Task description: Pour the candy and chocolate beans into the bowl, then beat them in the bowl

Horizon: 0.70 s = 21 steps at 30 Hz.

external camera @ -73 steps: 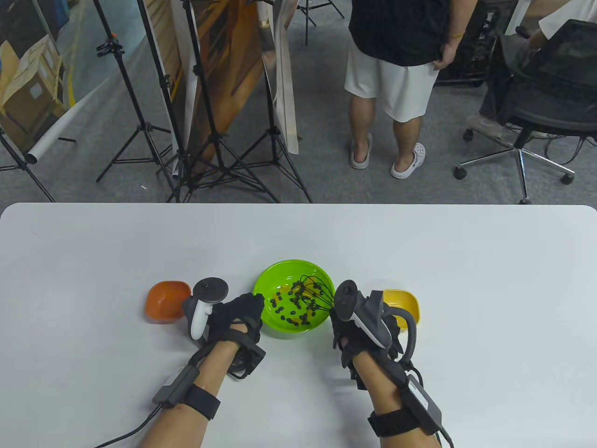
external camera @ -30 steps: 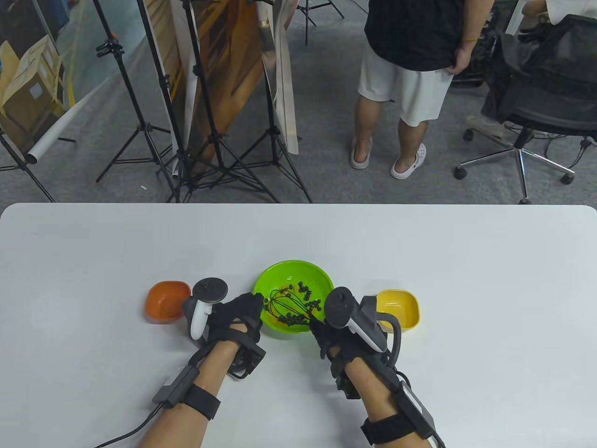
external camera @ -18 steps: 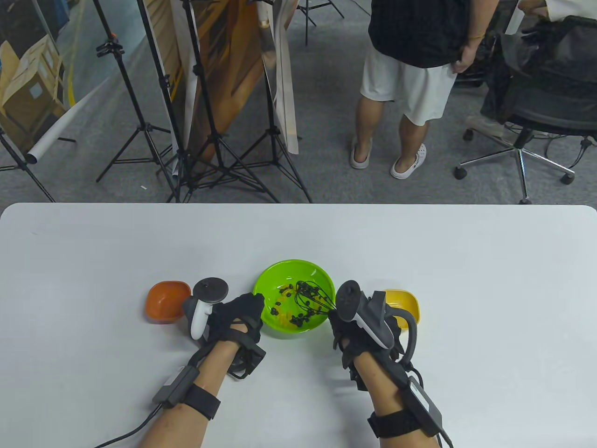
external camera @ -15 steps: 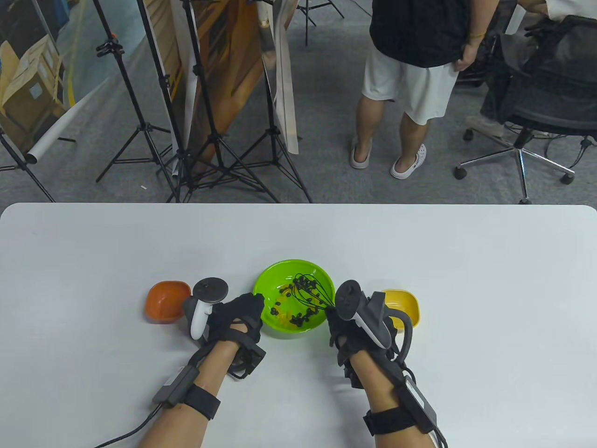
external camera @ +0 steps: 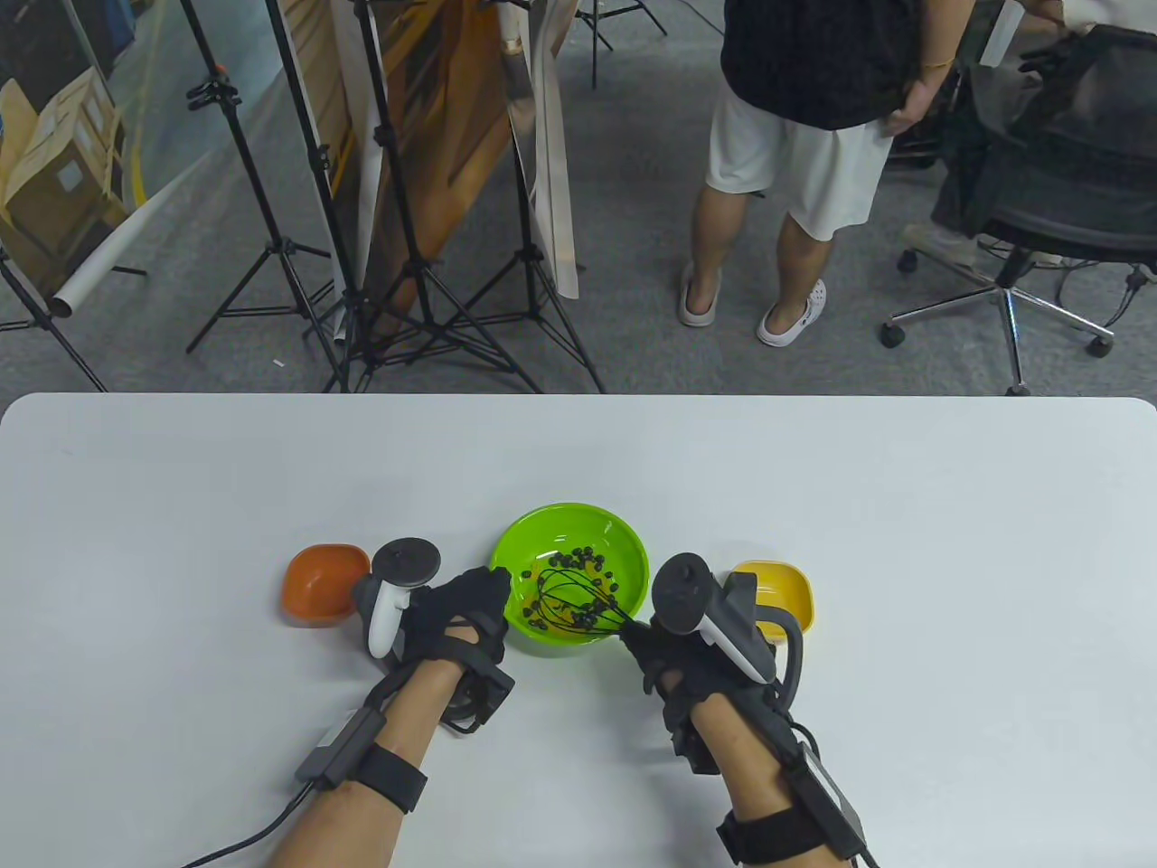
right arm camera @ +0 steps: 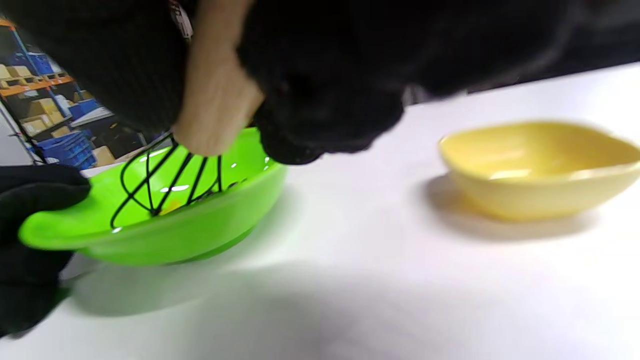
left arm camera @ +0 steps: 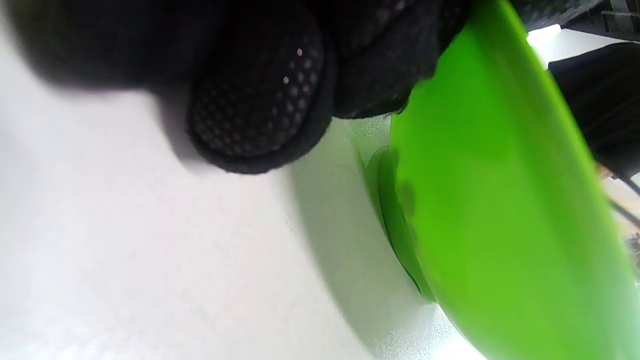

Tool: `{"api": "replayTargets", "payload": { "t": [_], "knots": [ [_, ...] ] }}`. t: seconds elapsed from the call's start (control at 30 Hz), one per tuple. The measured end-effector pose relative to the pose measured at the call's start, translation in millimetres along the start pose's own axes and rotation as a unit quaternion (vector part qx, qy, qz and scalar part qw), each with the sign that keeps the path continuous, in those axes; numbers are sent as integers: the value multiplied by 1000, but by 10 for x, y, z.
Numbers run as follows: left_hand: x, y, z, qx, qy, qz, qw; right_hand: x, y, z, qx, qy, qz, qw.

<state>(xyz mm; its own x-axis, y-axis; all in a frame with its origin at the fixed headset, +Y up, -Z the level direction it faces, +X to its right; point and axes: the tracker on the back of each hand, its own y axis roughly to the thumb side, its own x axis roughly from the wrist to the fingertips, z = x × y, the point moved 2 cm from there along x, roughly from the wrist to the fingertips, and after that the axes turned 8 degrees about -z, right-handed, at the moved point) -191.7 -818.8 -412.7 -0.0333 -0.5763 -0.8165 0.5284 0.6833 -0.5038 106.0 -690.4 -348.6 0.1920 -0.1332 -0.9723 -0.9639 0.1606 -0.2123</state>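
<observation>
White table (external camera: 813,488): whisk (external camera: 568,604) left of right grip (external camera: 664,651).

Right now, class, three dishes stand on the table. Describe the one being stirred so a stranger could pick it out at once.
On the white table, three dishes stand in a row near the front edge, between the two gloved hands. Take the middle one: the green bowl. It is round and larger than the orange dish and yellow dish flanking it, and it alone holds dark beans and a black wire whisk.
</observation>
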Motion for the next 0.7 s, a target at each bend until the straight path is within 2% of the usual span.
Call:
{"api": "replayTargets", "payload": {
  "t": [0.13,0.33,0.43,0.53,0.6,0.7],
  "knots": [
    [2,0,-1,-1,-2,2,1000,40,-17,49,-22,-27,-28,999],
    [4,0,-2,-1,-2,2,1000,182,8,-134,5,-39,-52,998],
    [5,-1,-1,-2,-3,1,1000,205,82,-255,44,-22,-34,998],
    [2,-3,-5,-3,-2,1,1000,153,183,-357,44,-1,-10,999],
    [6,-8,-8,-6,-3,0,1000,105,193,-355,39,-5,0,999],
    [7,-8,-8,-7,-3,-1,1000,47,140,-284,37,17,13,999]
  ]
}}
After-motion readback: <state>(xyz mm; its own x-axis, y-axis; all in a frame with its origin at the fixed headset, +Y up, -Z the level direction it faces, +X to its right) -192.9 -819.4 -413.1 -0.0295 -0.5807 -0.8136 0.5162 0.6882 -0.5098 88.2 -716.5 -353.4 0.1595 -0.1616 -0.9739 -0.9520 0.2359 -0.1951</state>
